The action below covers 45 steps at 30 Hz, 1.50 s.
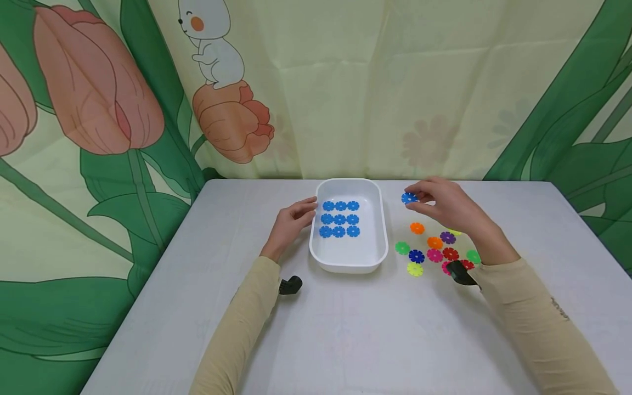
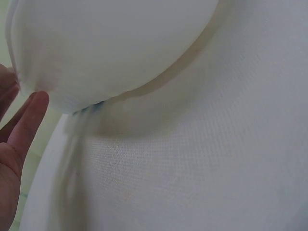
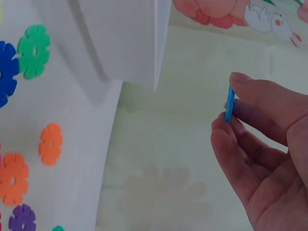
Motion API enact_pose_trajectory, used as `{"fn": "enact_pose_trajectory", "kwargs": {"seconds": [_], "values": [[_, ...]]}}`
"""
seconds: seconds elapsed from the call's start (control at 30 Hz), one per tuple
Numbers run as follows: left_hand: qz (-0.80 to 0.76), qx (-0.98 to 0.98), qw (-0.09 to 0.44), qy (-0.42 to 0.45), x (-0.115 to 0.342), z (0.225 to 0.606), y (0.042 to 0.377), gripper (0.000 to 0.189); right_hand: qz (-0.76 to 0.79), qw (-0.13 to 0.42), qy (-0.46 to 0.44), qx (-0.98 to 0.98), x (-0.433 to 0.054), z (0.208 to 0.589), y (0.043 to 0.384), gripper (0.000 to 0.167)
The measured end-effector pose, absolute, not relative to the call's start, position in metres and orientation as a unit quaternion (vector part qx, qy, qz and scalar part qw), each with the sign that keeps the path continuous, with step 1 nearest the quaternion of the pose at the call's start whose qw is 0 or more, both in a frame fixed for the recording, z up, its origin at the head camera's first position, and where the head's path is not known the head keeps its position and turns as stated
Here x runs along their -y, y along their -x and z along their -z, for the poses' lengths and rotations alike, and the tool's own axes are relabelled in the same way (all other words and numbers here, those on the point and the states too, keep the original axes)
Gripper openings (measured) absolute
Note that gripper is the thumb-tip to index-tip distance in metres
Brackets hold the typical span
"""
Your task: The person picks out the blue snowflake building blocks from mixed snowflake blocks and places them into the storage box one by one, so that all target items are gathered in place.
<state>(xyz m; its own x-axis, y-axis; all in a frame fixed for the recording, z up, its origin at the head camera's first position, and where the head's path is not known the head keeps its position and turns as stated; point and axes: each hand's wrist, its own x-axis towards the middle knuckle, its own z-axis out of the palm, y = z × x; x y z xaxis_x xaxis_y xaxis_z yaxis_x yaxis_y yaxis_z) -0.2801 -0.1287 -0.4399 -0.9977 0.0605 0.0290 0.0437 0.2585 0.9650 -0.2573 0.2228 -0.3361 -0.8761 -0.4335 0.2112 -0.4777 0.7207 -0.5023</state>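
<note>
A white rectangular tray (image 1: 349,258) stands near the table's back edge. Several light blue flower-shaped plastic discs (image 1: 339,219) lie inside it in three neat rows. My left hand (image 1: 291,225) rests against the tray's left side, fingers fairly straight; the left wrist view shows its fingertips (image 2: 36,103) at the outer wall. To the right of the tray, my right hand (image 1: 446,203) holds a blue flower disc (image 1: 409,197) above the table. The right wrist view shows this disc (image 3: 230,103) edge-on, pinched between thumb and fingertips.
Right of the tray lie loose flower discs, among them orange (image 1: 417,227), green (image 1: 402,248), dark blue (image 1: 416,256), yellow (image 1: 415,269) and purple (image 1: 447,237). Some are partly hidden by the right wrist. A printed curtain (image 1: 345,109) hangs behind the white table (image 1: 375,334).
</note>
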Motion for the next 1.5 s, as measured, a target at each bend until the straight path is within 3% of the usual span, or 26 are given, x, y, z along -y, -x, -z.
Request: {"fn": "enact_pose_trajectory", "kwargs": {"seconds": [0.27, 1.07, 1.5], "values": [[-0.608, -0.793, 0.004, -0.034, 0.129, 0.439, 0.280, 0.029, -0.268, 0.022, -0.245, 0.932, -0.197, 0.333, 0.264, 0.040], [-0.609, -0.792, 0.015, -0.034, 0.128, 0.440, 0.283, 0.032, -0.301, -0.031, -0.372, 0.878, -0.126, 0.334, 0.305, 0.035], [-0.600, -0.799, 0.018, -0.034, 0.129, 0.440, 0.281, 0.033, -0.319, -0.077, -0.352, 0.876, -0.095, 0.351, 0.319, 0.037]]}}
